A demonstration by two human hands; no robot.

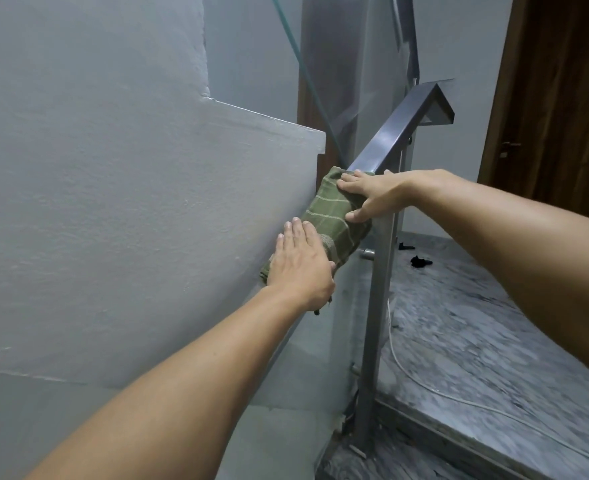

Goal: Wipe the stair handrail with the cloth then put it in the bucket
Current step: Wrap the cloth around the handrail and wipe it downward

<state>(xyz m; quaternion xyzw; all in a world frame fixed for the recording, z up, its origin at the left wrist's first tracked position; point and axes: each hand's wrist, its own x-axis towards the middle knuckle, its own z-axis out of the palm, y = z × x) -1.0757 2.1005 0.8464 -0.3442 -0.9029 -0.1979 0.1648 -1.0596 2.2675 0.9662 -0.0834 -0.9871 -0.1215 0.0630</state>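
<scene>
A green checked cloth [331,216] is draped over the sloping steel handrail [395,133]. My right hand [372,197] presses flat on the cloth's upper end, fingers spread, thumb down its near side. My left hand [300,265] lies flat on the cloth's lower end, fingers stretched up along the rail. Under the cloth the rail is hidden. The bucket is not in view.
A grey plastered wall [113,202] runs close on the left of the rail. A steel post [378,306] stands below my right hand. A marble landing [494,341] with a white cable [411,375] and small black objects [420,262] lies right. A brown door [563,98] stands behind.
</scene>
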